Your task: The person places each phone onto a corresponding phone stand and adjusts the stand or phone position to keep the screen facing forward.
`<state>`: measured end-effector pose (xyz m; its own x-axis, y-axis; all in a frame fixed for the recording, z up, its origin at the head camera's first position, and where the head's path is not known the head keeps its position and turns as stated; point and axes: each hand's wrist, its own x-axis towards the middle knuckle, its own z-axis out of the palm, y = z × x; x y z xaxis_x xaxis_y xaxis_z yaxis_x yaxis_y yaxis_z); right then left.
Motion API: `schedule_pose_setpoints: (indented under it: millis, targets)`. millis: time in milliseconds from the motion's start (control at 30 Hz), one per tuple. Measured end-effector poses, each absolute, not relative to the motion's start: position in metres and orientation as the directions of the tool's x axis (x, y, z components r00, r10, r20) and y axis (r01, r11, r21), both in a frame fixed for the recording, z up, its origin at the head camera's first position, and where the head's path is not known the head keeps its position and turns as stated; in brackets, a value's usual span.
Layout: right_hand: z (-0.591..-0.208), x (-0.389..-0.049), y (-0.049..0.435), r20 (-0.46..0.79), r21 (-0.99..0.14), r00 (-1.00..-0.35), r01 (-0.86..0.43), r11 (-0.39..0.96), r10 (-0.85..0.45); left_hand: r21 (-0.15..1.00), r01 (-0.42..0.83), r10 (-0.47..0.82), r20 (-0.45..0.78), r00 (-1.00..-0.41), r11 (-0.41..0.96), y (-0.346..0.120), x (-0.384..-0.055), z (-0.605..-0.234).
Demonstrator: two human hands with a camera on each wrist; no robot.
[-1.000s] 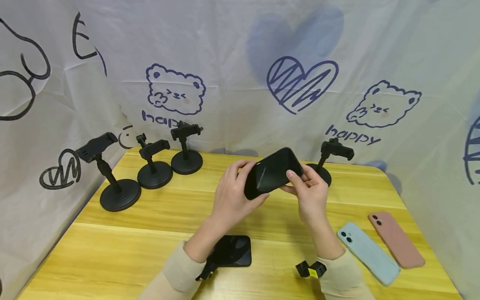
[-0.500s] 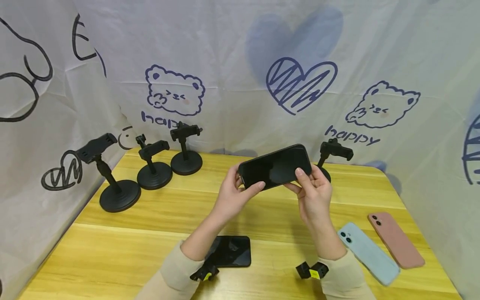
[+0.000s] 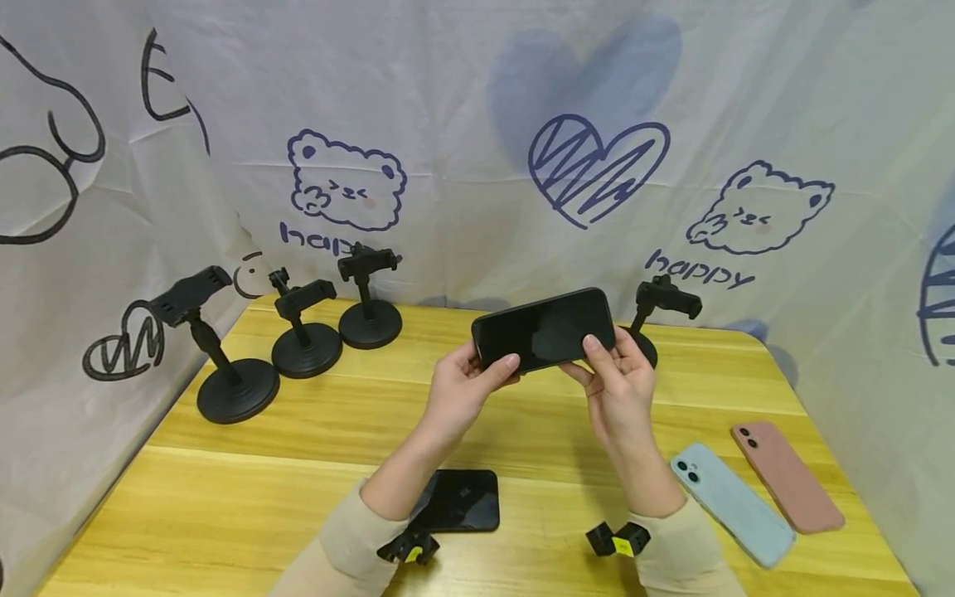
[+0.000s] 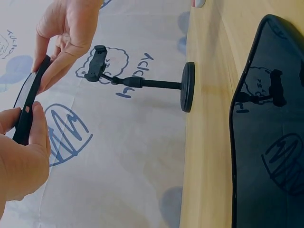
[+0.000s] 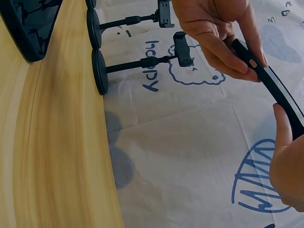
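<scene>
Fingers (image 3: 511, 362) of left hand (image 3: 458, 390) and right hand (image 3: 622, 385) grip a black phone (image 3: 545, 327) by its ends, above the table (image 3: 298, 464). Lifting looks done, setting down not. Beyond, four black stands (image 3: 239, 385) show no phone mounted.

Black phone (image 3: 545, 328): now lying at a gentler slant than a second ago, presenting more of its dark screen and baring the left end formerly half covered by the left hand (image 3: 461, 390). Same hand: now supporting that end from the side, its thumb resting over the lower edge. Pale streak on screen: no longer showing.
</scene>
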<state>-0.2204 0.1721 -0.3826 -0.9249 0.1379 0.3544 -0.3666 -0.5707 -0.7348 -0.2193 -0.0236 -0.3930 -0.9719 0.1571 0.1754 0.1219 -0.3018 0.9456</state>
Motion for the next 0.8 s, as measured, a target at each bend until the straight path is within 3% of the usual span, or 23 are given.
schedule_pose_setpoints:
  millis: [267, 500, 633, 800]
  targets:
    - [-0.38, -0.219, 0.172, 0.343, -0.777, -0.935, -0.338, -0.532, 0.093, 0.948, 0.17, 0.133, 0.211, -0.968, -0.268, -0.031, -0.219, -0.388]
    - [-0.378, -0.219, 0.18, 0.348, -0.844, -0.936, -0.333, -0.42, 0.042, 0.956, 0.273, 0.151, 0.287, -0.946, -0.106, -0.042, -0.217, -0.381]
    - [-0.375, -0.219, 0.186, 0.344, -0.894, -0.939, -0.337, -0.294, 0.028, 0.932, 0.362, 0.174, 0.355, -0.919, 0.007, -0.049, -0.216, -0.378]
    - [-0.374, -0.22, 0.196, 0.362, -0.932, -0.931, -0.361, -0.035, -0.038, 0.907, 0.413, 0.237, 0.384, -0.893, 0.087, -0.06, -0.217, -0.374]
